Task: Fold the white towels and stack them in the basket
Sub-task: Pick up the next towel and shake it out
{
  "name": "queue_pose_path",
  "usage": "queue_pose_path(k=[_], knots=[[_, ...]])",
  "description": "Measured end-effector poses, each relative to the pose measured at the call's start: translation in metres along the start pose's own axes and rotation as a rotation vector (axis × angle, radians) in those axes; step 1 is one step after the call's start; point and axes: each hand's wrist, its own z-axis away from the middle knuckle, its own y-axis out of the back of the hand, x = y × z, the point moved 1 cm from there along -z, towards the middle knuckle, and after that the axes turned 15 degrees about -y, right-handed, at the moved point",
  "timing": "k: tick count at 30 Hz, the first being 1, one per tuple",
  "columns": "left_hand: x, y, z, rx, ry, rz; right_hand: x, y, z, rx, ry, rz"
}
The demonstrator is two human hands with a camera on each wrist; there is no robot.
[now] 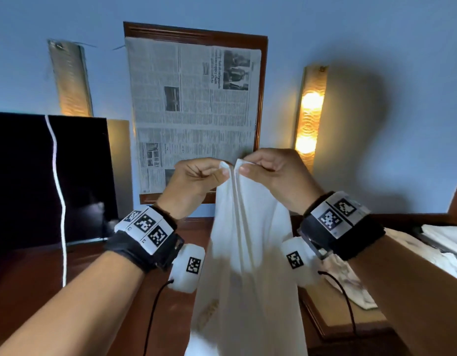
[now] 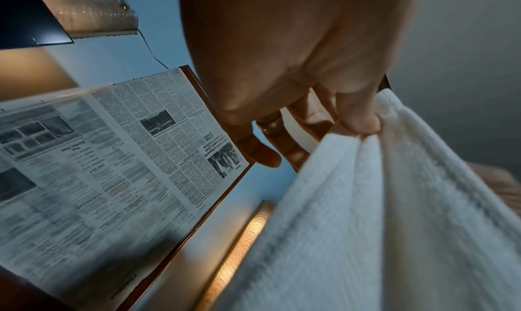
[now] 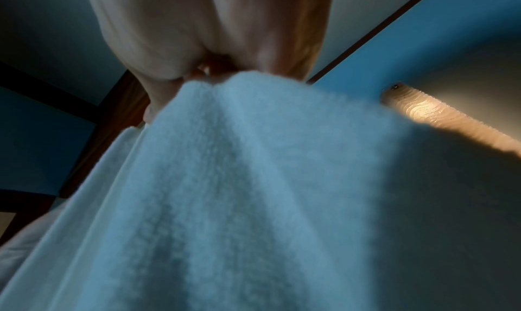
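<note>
Hands, left (image 1: pixel 196 176) and right (image 1: pixel 269 170), pinch adjacent top corners; towel (image 1: pixel 248 253) hangs free.

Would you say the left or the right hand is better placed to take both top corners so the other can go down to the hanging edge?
Probably left: the left hand and right hand pinch the towel corners almost touching, so either could.

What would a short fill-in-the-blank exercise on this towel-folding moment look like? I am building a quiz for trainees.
1. The white towel hangs from ____ hands, the left hand and the right hand.
2. The two pinched top corners are held ____ together.
3. On the wall behind the hands, the wooden frame is covered with a ____.
4. The wall lamp on the right is switched ____.

Missing words: both; close; newspaper; on
</note>
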Motion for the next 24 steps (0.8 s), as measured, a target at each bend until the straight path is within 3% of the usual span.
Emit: queue_pose_path(k=[7,12,17,20,24], knots=[[-0.003,-0.006,-0.007,-0.026,0.001,0.033,-0.011,0.007,0.002,0.042,0.096,-0.003],[-0.002,-0.013,-0.007,-0.031,0.018,0.077,-0.01,0.006,0.002,0.039,0.079,-0.015],[-0.004,-0.02,-0.004,0.04,0.066,0.037,0.003,-0.004,0.001,-0.059,0.044,-0.036],[-0.008,-0.021,0.003,0.099,0.138,0.012,0.013,-0.011,0.002,-0.13,-0.008,-0.001],[-0.011,-0.026,0.022,0.072,0.287,-0.029,0.031,-0.016,0.006,-0.112,-0.099,-0.032]])
